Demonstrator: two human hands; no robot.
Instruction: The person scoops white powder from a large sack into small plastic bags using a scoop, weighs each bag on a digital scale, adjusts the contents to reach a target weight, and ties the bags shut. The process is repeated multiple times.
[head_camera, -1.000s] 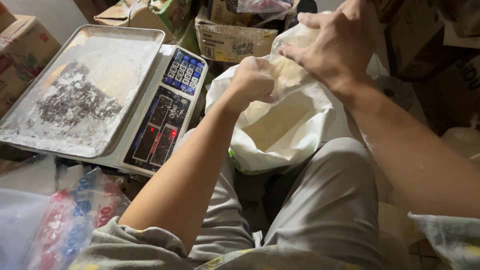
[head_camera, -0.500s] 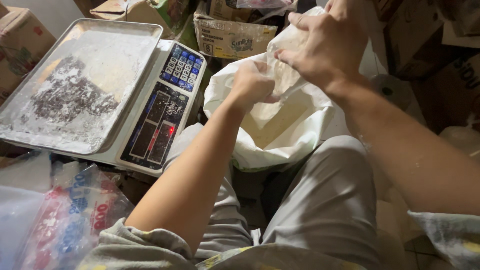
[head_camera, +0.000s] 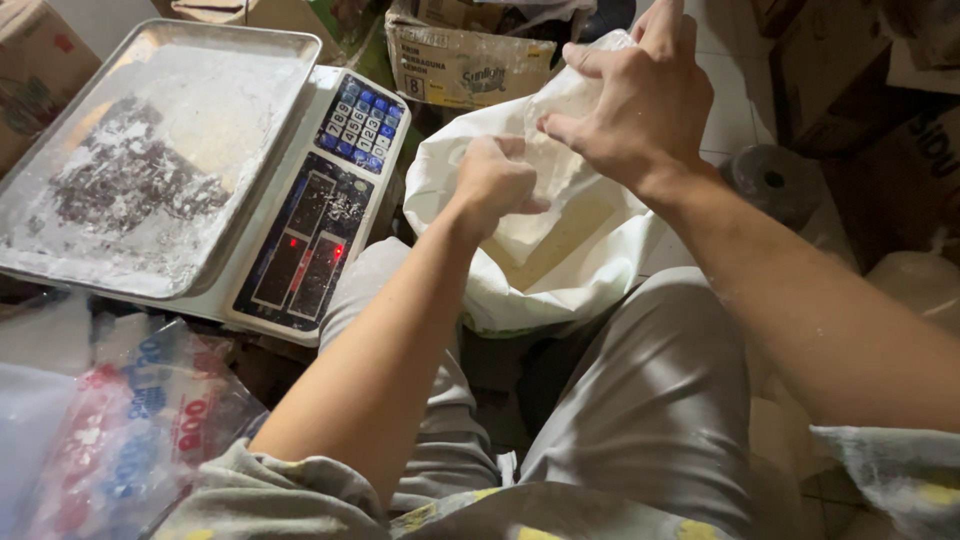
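Observation:
My left hand (head_camera: 492, 182) is closed around the lower part of a small clear plastic bag (head_camera: 556, 150) filled with pale flour. My right hand (head_camera: 634, 100) grips the top of the same bag, fingers pinched on its upper edge. Both hands hold the bag above the open mouth of a large white sack (head_camera: 560, 290) that has pale flour inside and stands between my knees.
A digital scale (head_camera: 318, 215) with a flour-dusted metal tray (head_camera: 150, 160) sits at the left. Printed plastic bags (head_camera: 130, 430) lie at the lower left. Cardboard boxes (head_camera: 460, 65) stand behind the sack, more boxes at the right.
Both hands and the small bag have shifted slightly down and left over the sack. The scale display shows different lit digits.

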